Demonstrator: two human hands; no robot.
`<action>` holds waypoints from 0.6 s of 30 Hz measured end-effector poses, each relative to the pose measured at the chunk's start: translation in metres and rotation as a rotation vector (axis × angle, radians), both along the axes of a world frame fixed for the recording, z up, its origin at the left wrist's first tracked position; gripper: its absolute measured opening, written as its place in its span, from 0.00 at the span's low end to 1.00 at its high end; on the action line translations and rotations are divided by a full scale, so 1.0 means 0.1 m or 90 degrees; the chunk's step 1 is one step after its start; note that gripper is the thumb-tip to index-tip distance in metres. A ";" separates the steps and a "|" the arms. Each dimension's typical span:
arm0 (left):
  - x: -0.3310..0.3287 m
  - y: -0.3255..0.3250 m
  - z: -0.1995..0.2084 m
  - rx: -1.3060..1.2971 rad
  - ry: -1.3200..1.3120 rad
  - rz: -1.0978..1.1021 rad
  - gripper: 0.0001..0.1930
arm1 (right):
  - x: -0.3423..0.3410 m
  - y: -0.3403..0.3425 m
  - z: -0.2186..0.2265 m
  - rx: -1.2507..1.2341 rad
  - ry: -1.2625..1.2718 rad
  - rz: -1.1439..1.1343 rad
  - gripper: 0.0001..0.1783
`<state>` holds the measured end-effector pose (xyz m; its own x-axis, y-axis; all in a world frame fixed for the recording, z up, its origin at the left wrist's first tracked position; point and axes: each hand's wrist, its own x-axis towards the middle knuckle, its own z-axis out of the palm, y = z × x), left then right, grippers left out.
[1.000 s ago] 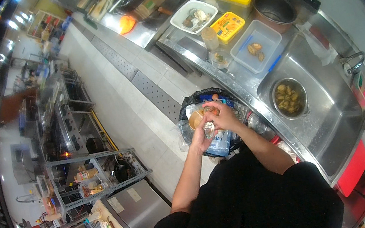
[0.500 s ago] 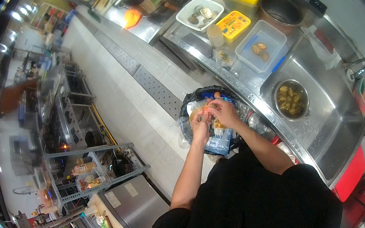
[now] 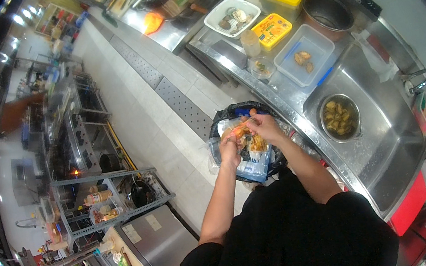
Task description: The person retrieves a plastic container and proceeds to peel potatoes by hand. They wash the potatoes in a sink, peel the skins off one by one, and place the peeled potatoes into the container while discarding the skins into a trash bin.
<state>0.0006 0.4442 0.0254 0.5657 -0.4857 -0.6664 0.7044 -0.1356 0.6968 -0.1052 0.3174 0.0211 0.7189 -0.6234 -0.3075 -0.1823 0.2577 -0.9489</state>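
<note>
Two ends of a small orange piece [image 3: 239, 130], too blurred to identify, look pinched at mid-frame: left hand [image 3: 230, 150] lower left, right hand [image 3: 264, 128] upper right, its long axis slanting between them over a black-lined bin [image 3: 221, 114]. A blue-and-white packet [image 3: 254, 169] below and, upper right, a yellow tub [image 3: 272, 30] carry print.

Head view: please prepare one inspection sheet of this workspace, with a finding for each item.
Surface: metal counter; sink holds a bowl of brownish-green pieces.
Job's things: small orange-brown item, identity unclear, above a black-lined bin.
Clutter: clear container, yellow tub, white basket and dark pot crowd the counter.
Grippers: left hand and right hand have their fingers at the item; exact grip unclear.
Cables: nothing seen clearly.
Surroundings: perforated floor strip; stove at left.
</note>
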 end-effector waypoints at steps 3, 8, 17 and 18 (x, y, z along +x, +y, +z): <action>0.07 -0.04 -0.08 0.013 0.066 0.019 0.08 | 0.02 0.02 -0.16 -0.013 -0.011 -0.005 0.13; 0.27 -0.03 -0.31 0.104 0.084 0.089 0.07 | 0.05 0.08 -0.21 -0.047 0.021 -0.003 0.14; 0.49 0.36 -0.73 0.299 -0.182 0.063 0.14 | 0.01 -0.26 -0.12 -0.229 0.001 -0.095 0.12; 0.45 0.39 -0.73 0.310 -0.174 0.053 0.13 | 0.03 -0.37 0.01 -0.213 0.021 -0.118 0.11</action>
